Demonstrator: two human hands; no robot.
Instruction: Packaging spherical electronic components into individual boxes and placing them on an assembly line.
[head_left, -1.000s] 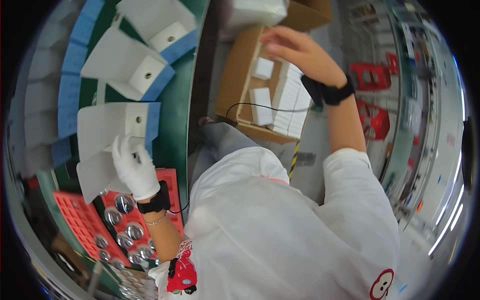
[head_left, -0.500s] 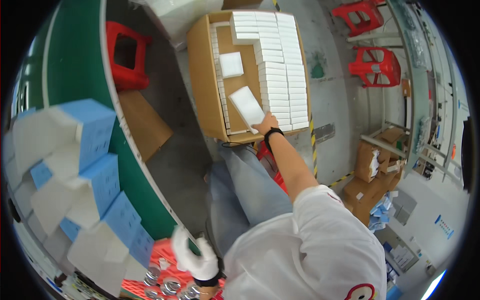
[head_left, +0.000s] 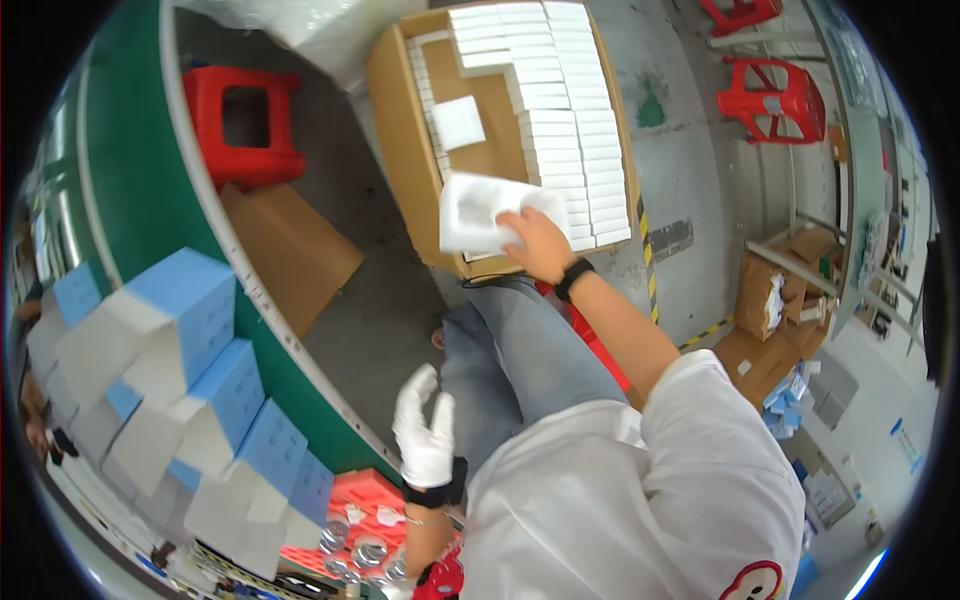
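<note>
My bare right hand (head_left: pixel 541 246) grips a white foam insert (head_left: pixel 478 222) with a hollow in its face. It is held over the near end of a large cardboard box (head_left: pixel 405 140). Inside that box, neat stacks of white foam pieces (head_left: pixel 553 130) fill the right side, and a single white piece (head_left: pixel 460 123) lies on the cardboard at the left. In a white glove, my left hand (head_left: pixel 426 432) is raised beside the table edge, fingers apart and holding nothing. Round silvery parts (head_left: pixel 369 552) sit in a red tray (head_left: pixel 372 490) near that wrist.
Open blue-and-white boxes (head_left: pixel 215 365) are stacked along the green table (head_left: pixel 130 170) at left. A red stool (head_left: pixel 240 125) and a flat cardboard sheet (head_left: pixel 300 260) are beside the table. Another red stool (head_left: pixel 772 100) and cardboard cartons (head_left: pixel 760 300) stand at right.
My right hand has lifted the foam insert from inside the cardboard box and turned it so its hollow shows. My left hand has moved up and slightly right.
</note>
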